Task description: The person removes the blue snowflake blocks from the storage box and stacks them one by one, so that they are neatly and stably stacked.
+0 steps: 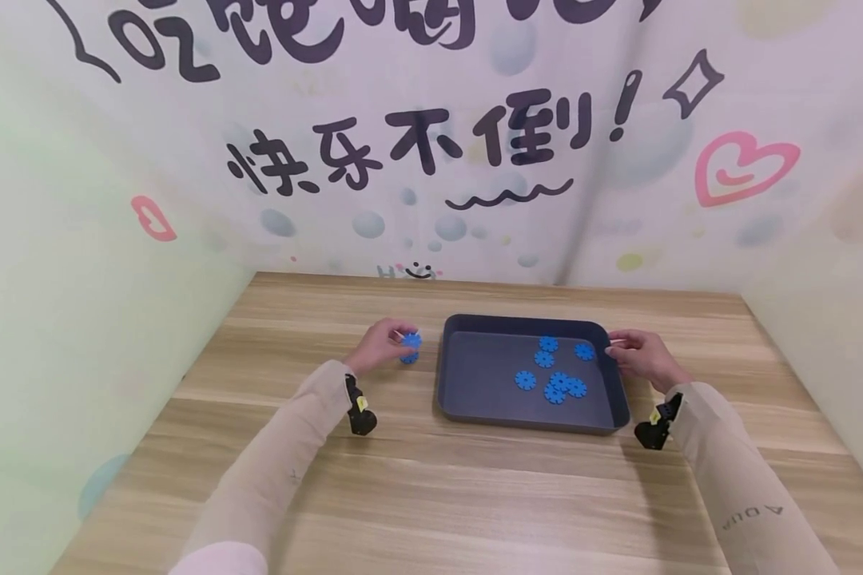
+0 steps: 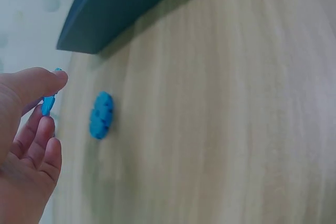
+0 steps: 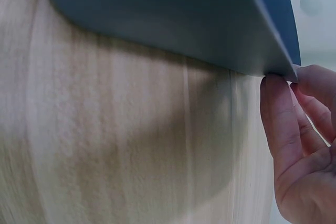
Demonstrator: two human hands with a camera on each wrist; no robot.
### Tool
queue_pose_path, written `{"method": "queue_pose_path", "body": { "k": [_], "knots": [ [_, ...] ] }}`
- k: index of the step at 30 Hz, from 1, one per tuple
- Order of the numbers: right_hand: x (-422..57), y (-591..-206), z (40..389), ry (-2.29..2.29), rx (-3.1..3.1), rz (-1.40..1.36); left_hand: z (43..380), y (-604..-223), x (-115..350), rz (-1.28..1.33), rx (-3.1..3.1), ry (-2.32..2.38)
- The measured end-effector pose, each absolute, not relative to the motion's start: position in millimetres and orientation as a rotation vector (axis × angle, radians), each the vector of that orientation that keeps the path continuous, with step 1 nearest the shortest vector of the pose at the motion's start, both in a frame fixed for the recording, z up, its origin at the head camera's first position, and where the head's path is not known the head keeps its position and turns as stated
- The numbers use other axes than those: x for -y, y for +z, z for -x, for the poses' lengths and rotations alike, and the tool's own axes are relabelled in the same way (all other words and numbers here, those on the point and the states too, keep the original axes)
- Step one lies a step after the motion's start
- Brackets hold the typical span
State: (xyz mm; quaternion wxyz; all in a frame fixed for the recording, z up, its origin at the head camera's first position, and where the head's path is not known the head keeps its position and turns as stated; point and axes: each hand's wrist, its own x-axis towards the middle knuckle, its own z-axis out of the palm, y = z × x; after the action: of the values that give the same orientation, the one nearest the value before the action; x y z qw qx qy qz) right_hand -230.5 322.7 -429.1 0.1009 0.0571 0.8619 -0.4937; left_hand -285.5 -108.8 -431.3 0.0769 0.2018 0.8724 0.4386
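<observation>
Between thumb and fingers my left hand (image 1: 381, 345) pinches a blue notched disc (image 1: 412, 340), held above the table left of the tray; the left wrist view shows this disc (image 2: 48, 104) nearly edge-on. Below it a second blue disc (image 2: 102, 115) lies on the wood. My right hand (image 1: 642, 356) grips the rim of the dark grey tray (image 1: 475, 415) at its right side, thumb and fingers on either side of the wall in the right wrist view. Several blue discs (image 1: 525, 380) lie in the tray's right half, some of them overlapping.
The wood-grain table (image 1: 431, 495) runs back to a printed cloth (image 1: 403, 224) with black lettering. Pale walls (image 1: 57, 279) stand at both sides. A small black camera (image 1: 362, 411) is strapped to each wrist.
</observation>
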Motion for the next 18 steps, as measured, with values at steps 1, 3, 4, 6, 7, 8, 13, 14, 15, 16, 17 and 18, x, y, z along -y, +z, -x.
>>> {"method": "queue_pose_path", "body": {
  "k": [1,3,4,6,7,8,13,14,15,16,17,18],
  "knots": [
    [-322.9,-429.2,230.4,-1.458,-2.548,-0.167,285.4,-433.4,109.3,-0.597,-2.611,1.313],
    [-322.9,-429.1,230.1,-1.458,-2.547,-0.17,284.9,-437.6,110.0,-0.58,-2.615,1.297],
    [-322.9,-428.9,230.2,-1.456,-2.546,-0.173,284.9,-439.4,110.2,-0.561,-2.617,1.288],
    [-322.7,-428.5,230.3,-1.451,-2.542,-0.175,284.9,-443.2,110.6,-0.527,-2.624,1.274],
    [-322.5,-428.3,230.3,-1.448,-2.541,-0.174,285.0,-444.8,110.8,-0.507,-2.624,1.271],
    [-322.4,-428.1,230.1,-1.446,-2.54,-0.173,285.2,-446.4,111.1,-0.498,-2.63,1.264],
    [-322.5,-427.8,229.8,-1.434,-2.546,-0.177,287.0,-453.6,113.2,-0.509,-2.645,1.261],
    [-322.5,-427.8,229.7,-1.431,-2.547,-0.179,287.2,-454.8,113.7,-0.518,-2.648,1.258],
    [-322.6,-427.8,229.9,-1.428,-2.549,-0.184,287.4,-455.8,114.1,-0.517,-2.645,1.259],
    [-322.5,-427.9,230.1,-1.425,-2.55,-0.188,287.5,-456.5,114.2,-0.513,-2.639,1.264],
    [-322.7,-427.9,230.2,-1.422,-2.552,-0.191,287.7,-457.1,114.2,-0.51,-2.634,1.263],
    [-322.9,-428.0,230.5,-1.418,-2.552,-0.197,288.0,-457.6,114.4,-0.509,-2.631,1.266]
  ]
}}
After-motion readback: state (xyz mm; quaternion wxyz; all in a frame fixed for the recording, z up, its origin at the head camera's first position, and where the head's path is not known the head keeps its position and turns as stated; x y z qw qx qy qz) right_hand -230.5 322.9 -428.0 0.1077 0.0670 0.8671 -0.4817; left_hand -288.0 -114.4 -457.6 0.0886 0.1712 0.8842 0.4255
